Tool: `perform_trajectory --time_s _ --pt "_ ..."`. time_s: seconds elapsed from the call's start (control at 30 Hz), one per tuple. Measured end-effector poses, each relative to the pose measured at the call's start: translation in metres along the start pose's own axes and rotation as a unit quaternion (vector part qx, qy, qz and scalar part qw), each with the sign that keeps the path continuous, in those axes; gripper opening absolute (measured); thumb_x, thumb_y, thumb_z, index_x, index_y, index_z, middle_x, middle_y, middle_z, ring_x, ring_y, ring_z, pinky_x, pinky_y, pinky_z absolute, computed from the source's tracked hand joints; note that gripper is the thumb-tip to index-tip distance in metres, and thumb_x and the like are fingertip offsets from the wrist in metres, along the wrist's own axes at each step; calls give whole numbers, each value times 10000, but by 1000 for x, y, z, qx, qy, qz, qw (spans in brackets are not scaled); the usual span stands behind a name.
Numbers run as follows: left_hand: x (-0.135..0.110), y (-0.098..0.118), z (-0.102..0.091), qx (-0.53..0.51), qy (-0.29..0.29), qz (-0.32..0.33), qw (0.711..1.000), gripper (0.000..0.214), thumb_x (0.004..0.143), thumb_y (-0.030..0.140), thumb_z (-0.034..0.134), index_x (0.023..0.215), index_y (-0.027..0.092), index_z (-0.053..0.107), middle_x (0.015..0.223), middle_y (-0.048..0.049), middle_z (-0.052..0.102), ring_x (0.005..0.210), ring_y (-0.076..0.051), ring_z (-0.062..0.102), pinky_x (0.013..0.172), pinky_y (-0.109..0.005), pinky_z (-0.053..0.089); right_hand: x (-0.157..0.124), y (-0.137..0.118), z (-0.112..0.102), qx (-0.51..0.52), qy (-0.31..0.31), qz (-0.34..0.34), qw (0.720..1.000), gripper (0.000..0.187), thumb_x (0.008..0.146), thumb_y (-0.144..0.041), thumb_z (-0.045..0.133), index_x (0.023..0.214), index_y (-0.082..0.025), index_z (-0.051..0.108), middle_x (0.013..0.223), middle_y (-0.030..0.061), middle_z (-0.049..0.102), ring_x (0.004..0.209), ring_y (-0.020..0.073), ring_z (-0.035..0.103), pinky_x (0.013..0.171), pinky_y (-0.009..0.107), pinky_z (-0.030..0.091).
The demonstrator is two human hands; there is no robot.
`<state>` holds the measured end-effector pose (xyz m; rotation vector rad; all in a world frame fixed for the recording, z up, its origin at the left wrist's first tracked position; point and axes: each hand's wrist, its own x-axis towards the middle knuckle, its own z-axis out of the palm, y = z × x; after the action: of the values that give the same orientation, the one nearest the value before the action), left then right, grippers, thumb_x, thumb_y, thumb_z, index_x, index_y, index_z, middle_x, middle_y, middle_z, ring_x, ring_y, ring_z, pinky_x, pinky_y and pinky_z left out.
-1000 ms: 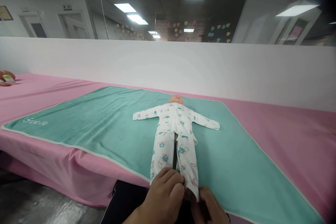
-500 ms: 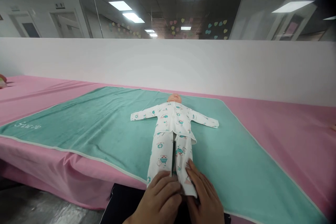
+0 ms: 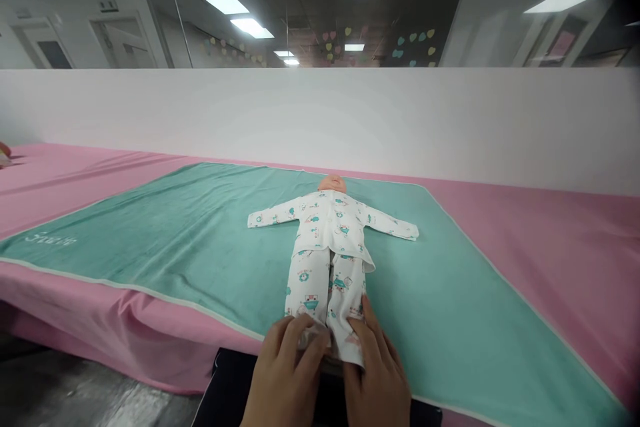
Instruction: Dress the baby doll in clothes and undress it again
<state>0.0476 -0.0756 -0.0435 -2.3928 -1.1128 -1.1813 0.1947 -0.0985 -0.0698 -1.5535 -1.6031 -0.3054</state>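
A baby doll (image 3: 333, 183) lies on its back with its arms spread, dressed in a white printed jacket (image 3: 327, 220) and matching trousers (image 3: 307, 280). My left hand (image 3: 290, 363) is closed on the lower end of the left trouser leg. Around the cuff of the other leg, my right hand (image 3: 375, 357) has its fingers bent along the outer side, thumb beneath. The doll's feet do not show; hands and cloth cover that area.
Beneath the doll is a green blanket (image 3: 215, 233) with a white edge, spread over a pink table cover (image 3: 550, 233). Behind stands a low white wall (image 3: 320, 120) with a mirror or glass (image 3: 320, 7) above. A black surface (image 3: 227, 380) shows below the table edge.
My left hand has shifted left from between the legs onto the left trouser leg. My right hand has moved slightly left and stays at the right cuff. The view has tilted slightly.
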Motion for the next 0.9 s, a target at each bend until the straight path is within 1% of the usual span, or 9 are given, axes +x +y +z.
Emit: perform_trajectory --time_s 0.1,0.2,0.37,0.47,0.53,0.67,0.8,0.9 --pt "5 5 3 4 19 -19 1000 197 830 89 467 950 177 596 1014 -100 564 904 -234 503 754 -390 498 -2 1 0 11 1 -8 1000 320 885 -176 363 1160 -183 529 1372 98 435 1141 232 532 828 357 499" --pt "5 6 5 -29 54 -45 997 160 816 80 497 916 176 576 962 -90 570 887 -219 514 751 -372 492 -4 3 0 29 3 -15 999 312 889 -174 379 1163 -177 528 1364 98 446 1124 211 544 829 326 502" --pt "2 -2 7 -88 116 -97 985 102 809 88 559 864 173 545 884 -61 548 800 -153 539 674 -261 488 -5 6 1 39 3 -18 999 329 879 -181 375 1171 -174 526 1357 91 456 1104 213 557 797 316 514" --pt "-1 -5 8 -108 107 -107 983 93 829 84 536 870 165 555 877 -58 534 762 -129 537 643 -227 483 -6 8 3 35 9 -27 999 325 883 -195 390 1183 -176 512 1358 101 453 1094 221 564 782 323 516" --pt "-4 -5 8 -124 98 -111 981 123 836 72 521 907 160 567 900 -65 528 779 -129 536 643 -222 484 -7 9 4 29 9 -36 999 327 879 -187 394 1189 -179 499 1359 105 451 1087 219 569 780 324 517" --pt "-10 -3 3 -118 106 -93 983 209 816 41 540 966 177 594 940 -71 528 836 -145 540 671 -238 491 -8 11 4 10 9 -56 998 352 873 -182 380 1211 -182 477 1359 112 450 1103 228 567 795 337 513" --pt "-12 -4 -5 -60 120 -31 990 226 789 11 555 895 193 638 886 -56 550 833 -158 552 727 -283 492 -8 12 2 2 14 -75 997 354 878 -207 392 1223 -192 469 1351 116 460 1124 235 554 777 328 516" --pt "-16 -8 -6 -21 134 4 991 196 817 44 548 862 192 668 860 -54 574 829 -159 559 730 -286 491 -8 12 1 -5 33 -73 997 333 873 -184 398 1189 -199 501 1325 99 491 1089 216 576 731 290 521"
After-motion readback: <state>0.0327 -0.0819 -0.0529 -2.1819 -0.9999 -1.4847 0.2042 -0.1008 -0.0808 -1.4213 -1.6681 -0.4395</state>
